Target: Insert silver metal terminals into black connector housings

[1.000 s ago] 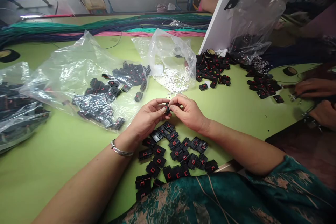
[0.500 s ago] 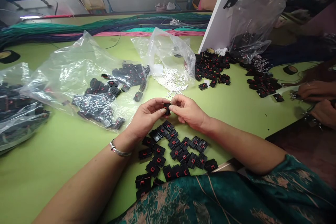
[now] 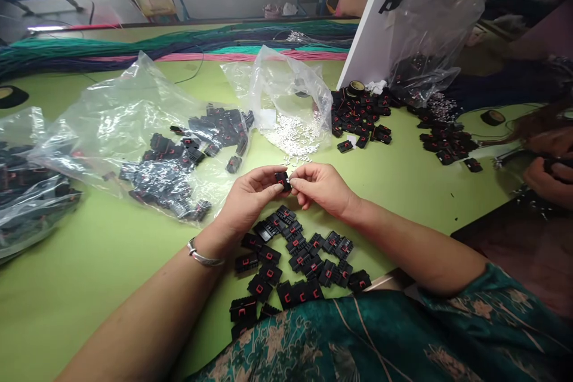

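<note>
My left hand [image 3: 253, 194] is closed, thumb and fingers gripping a black connector housing [image 3: 282, 179] with a red clip. At its right side my right hand [image 3: 321, 190] pinches a tiny white plug [image 3: 289, 181], mostly covered by the fingertips. Both hands meet just above the tabletop. Below them lies a spread of black connector housings [image 3: 298, 243] with red clips. Just beyond my fingers, small white plugs [image 3: 293, 136] spill from the mouth of a clear plastic bag [image 3: 268, 80].
Clear bags of black housings [image 3: 111, 107] cover the left side. More loose housings [image 3: 358, 112] lie near an upright white panel [image 3: 369, 30]. Bundled green and pink wires [image 3: 188, 48] run along the back. A co-worker's hand [image 3: 548, 179] is at the far right, near a tape roll [image 3: 493, 117].
The housing has turned so its red clip shows more. My right hand has shifted slightly off it, with a white plug now visible at the fingertips. The co-worker's hands have moved right.
</note>
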{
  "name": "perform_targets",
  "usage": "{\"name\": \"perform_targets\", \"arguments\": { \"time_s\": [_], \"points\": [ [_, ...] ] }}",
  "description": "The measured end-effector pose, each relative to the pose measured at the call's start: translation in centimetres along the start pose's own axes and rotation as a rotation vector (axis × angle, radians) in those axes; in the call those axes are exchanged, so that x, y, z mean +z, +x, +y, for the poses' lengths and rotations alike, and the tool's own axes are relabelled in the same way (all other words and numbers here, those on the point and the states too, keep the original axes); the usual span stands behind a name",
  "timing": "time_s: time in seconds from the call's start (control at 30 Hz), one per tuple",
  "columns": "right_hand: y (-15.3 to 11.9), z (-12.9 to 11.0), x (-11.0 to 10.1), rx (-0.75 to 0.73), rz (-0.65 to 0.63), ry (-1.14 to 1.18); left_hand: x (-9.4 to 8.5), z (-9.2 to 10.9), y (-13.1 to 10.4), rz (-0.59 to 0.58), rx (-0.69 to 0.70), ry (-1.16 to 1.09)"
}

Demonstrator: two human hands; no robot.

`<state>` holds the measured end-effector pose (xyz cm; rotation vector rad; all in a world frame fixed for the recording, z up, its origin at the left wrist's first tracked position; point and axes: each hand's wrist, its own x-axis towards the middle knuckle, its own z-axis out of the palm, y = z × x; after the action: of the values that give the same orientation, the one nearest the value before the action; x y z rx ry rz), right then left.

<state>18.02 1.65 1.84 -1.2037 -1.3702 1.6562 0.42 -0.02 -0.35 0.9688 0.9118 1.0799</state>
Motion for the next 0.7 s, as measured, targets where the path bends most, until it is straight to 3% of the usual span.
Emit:
{"name": "perform_targets", "arguments": {
  "time_s": [0.7],
  "points": [
    [0.11, 0.55, 0.6, -0.084, 0.058, -0.282, 0.81, 0.53, -0.32, 0.061, 0.032, 0.235]
  ]
}}
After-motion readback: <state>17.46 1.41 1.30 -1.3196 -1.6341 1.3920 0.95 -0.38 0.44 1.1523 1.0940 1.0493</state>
